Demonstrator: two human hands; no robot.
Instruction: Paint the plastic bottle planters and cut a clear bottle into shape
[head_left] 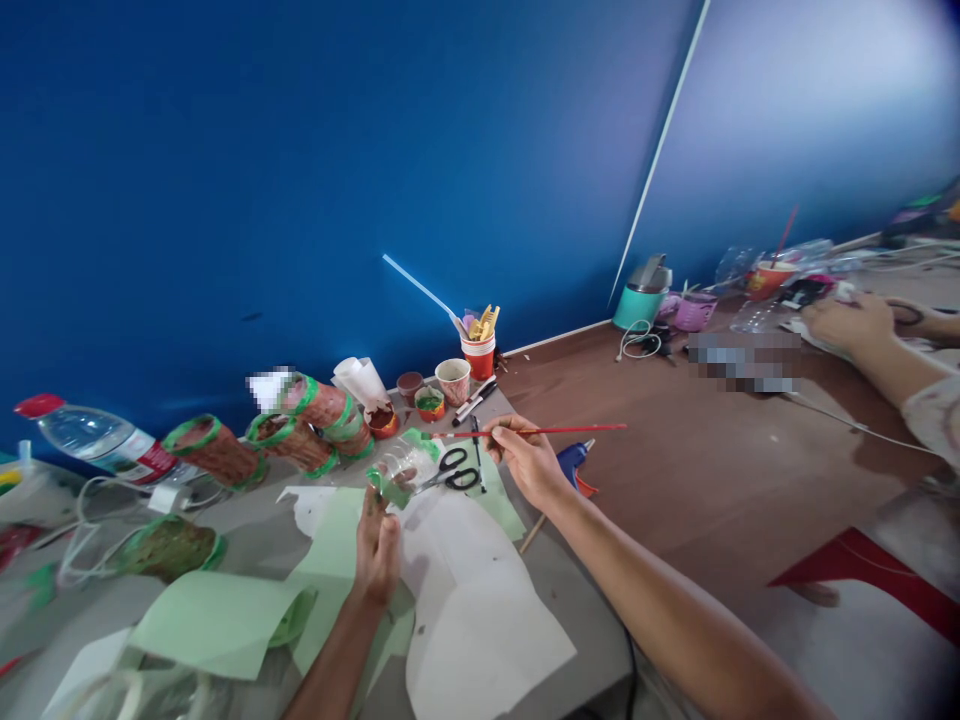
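My left hand (379, 545) holds a clear plastic cup-like piece (397, 468) with green paint along its rims. A thin red paintbrush (577, 430) is pinched in my right hand (525, 460), its tip close to the green edge of the clear piece. Black-handled scissors (459, 470) lie just right of that piece, over white and green paper. Behind are a small cup of green paint (430, 403) and a cup with dark brown paint (382, 421). Several brown-painted cylinders with green rims (217, 452) lie to the left.
A water bottle (105, 440) leans at the left, near white cables. A blue glue gun (574, 462) lies beyond my right hand. The red cup of utensils (478, 355) stands by the wall. At the right, another person's hands (855, 322) are over the brown table (712, 470).
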